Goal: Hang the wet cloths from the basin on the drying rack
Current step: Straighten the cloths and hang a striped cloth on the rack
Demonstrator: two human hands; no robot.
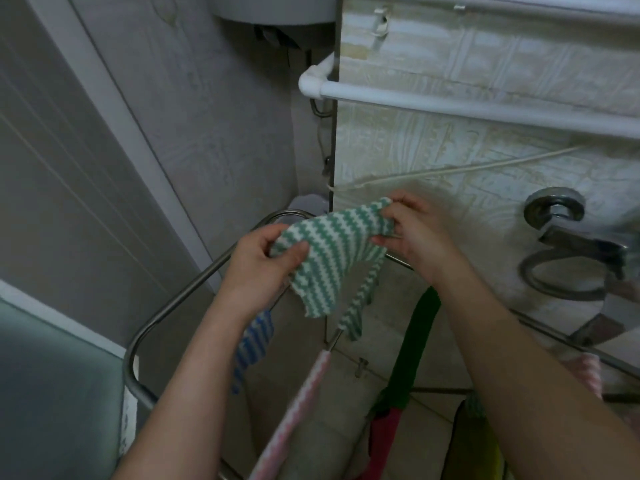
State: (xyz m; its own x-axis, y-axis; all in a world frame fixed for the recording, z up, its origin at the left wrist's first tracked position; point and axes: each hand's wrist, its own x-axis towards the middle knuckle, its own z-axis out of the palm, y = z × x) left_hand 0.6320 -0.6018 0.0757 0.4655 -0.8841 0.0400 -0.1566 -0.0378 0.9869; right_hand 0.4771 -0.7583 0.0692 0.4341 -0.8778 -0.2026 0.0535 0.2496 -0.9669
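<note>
- Your left hand [259, 271] pinches the near corner of the green-striped cloth [332, 251] between thumb and fingers [292, 253]. Your right hand [415, 233] grips the far edge, its fingers curled round a bunched fold. Both are grasping; neither has let go.
- The cloth is stretched between your two sets of fingers, above the drying rack [194, 282]. A loose tail droops below your right fingers toward the thin rail [334, 337].
- The cloth is bunched at your right fingers. Laid over the rail like that, it would likely hang in a wad and dry badly.
- A blue-striped cloth [254, 344] hangs just below your left fingers, and a pink-striped cloth [298, 403] sits on the thin rail below the tail. Lowering carelessly could overlap them or drag one loose.
- If one hand lets go before the cloth straddles the rail evenly, the heavier wet side may pull it off onto the floor.
- The basin is out of view.
</note>
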